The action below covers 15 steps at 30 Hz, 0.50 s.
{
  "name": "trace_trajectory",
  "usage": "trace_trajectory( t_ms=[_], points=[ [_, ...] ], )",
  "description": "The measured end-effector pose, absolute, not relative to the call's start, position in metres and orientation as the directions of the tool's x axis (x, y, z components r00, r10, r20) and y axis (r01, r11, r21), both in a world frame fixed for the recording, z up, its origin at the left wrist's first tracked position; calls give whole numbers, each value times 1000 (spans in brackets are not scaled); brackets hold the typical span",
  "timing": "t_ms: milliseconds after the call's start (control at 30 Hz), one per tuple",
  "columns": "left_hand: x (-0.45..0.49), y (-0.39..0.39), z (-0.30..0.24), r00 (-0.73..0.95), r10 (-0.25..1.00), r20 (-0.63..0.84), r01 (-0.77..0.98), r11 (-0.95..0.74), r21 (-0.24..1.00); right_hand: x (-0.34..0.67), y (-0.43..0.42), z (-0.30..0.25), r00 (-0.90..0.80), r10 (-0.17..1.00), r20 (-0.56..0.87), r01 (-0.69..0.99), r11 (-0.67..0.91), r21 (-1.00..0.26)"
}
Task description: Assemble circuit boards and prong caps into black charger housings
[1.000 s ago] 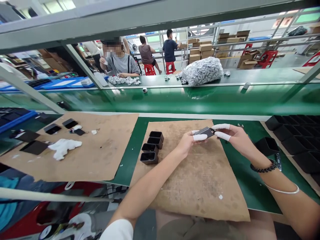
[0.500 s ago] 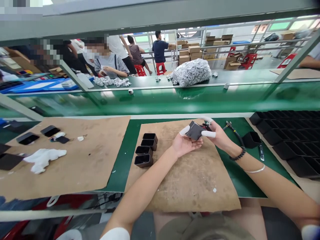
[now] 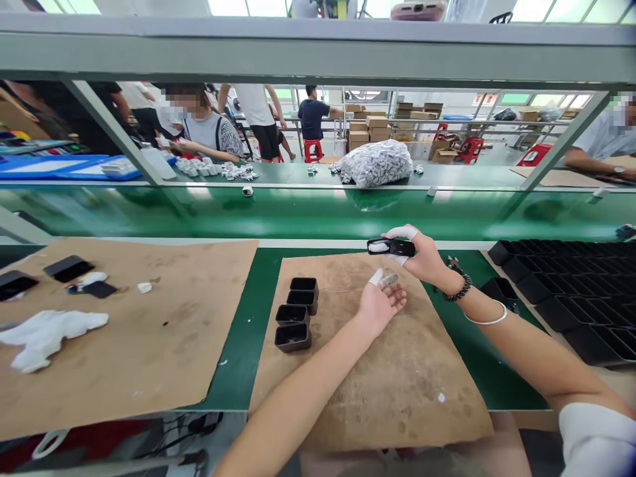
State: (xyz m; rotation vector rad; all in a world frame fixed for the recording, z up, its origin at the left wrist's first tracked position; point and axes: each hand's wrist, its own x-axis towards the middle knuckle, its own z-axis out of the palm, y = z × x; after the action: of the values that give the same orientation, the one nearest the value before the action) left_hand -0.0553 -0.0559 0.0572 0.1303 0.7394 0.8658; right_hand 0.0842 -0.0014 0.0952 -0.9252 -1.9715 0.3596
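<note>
My right hand [image 3: 422, 255], with white covers on thumb and finger, grips a small black plastic housing [image 3: 391, 248] above the far part of the brown cardboard sheet [image 3: 377, 384]. The housing's open side faces me, and a covered fingertip seems to show inside it. Just below it, my left hand [image 3: 381, 305] is open, palm up, fingers slightly curled and covered at the tips. Nothing lies in that palm. To its left, several black open-topped housings [image 3: 293, 336] stand in a short column on the cardboard.
Many black housings [image 3: 571, 291] fill the right side in rows. Pliers [image 3: 453, 264] lie partly behind my right wrist. On the left cardboard are a white cloth [image 3: 54, 331] and black pieces [image 3: 68, 267]. Past the green belt [image 3: 298, 215] sits a bag of white parts [image 3: 377, 163]; people work beyond.
The black housing has left my left hand and turned its open side toward me in my right hand. My left hand has dropped lower. The camera view has tilted up.
</note>
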Motion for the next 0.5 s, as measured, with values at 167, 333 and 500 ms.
trace_trajectory(
  t_ms=[167,333,500],
  points=[
    [-52,-57,58,407,723,-558,-628,665,404,84,12,83,-336,638,693,462,753,-469],
    [-50,-57,55,407,722,-560,-619,669,412,79,6,81,-226,753,618,252,658,-709],
    [-49,-57,50,422,721,-549,-610,674,416,66,-9,91,-53,945,324,-169,311,-935]
  ],
)
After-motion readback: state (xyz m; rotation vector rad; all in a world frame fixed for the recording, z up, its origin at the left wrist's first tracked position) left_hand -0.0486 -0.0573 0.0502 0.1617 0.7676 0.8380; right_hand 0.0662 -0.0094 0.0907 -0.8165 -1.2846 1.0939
